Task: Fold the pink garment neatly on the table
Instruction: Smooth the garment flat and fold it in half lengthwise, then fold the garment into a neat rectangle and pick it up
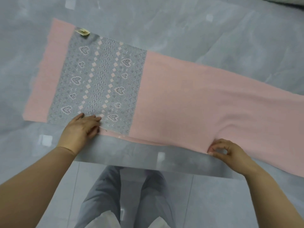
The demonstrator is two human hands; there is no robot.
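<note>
The pink garment lies flat across the table as a long band, running from the upper left to the right edge of the view. Its left part has a grey knitted panel with hearts and small squares, and a small beige tag sits at the panel's far corner. My left hand rests palm down on the near edge of the grey panel, fingers together and flat. My right hand pinches the near edge of the plain pink part between thumb and fingers.
The grey table has a glossy cover with pale tape patches. Its near edge runs just below my hands. Below it I see grey trouser legs and a tiled floor. A pale bundle shows at the top right corner.
</note>
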